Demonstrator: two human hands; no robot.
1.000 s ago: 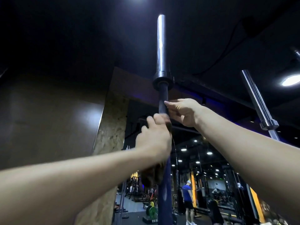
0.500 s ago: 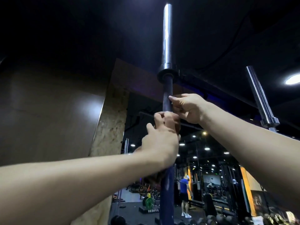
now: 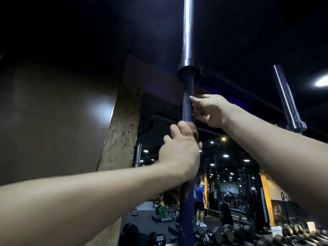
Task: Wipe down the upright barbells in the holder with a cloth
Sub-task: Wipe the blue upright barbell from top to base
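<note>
Overhead, left hand wraps cloth round barbell; right hand steadies it.

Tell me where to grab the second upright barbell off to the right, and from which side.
Grip the second barbell on its thin shaft just below the collar, probably from its near left side, which faces the right hand. The chrome sleeve above is thicker and smooth, and the bar leans, so a wrap-around hold suits it.
</note>
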